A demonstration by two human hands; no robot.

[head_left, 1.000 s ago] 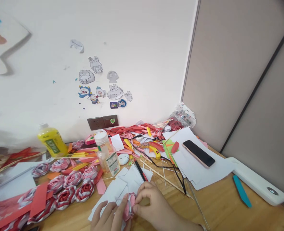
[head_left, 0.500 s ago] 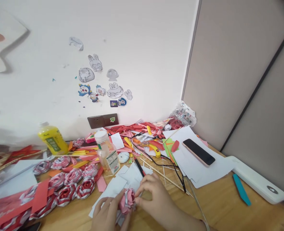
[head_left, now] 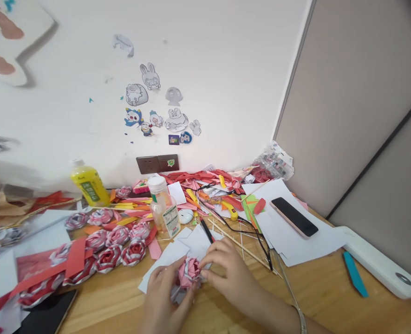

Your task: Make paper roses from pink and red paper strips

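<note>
A pink and white paper rose (head_left: 189,272) is held low over the wooden table. My left hand (head_left: 165,294) wraps its left side, thumb below and fingers above. At the rose's right edge, my right hand (head_left: 226,271) pinches with thumb and index finger on the outer paper. White paper sheets (head_left: 165,266) lie beneath and behind the rose. A black pen-like tool (head_left: 207,230) with a red part rests just beyond my right fingers. Finished-looking red, pink and white paper roses (head_left: 133,253) sit in rows to the left.
Behind the hands stand a clear jar (head_left: 164,208) and a yellow bottle (head_left: 90,183). Colored paper strips (head_left: 205,178) pile along the wall. To the right are a phone (head_left: 294,216) on white paper, a teal blade-shaped piece (head_left: 355,273) and a long white device (head_left: 379,262). Another phone (head_left: 48,313) lies at lower left.
The view has shifted left, so more of the phone at lower left shows. The rose has turned, showing more of its spiral top. Both hands stay on it.
</note>
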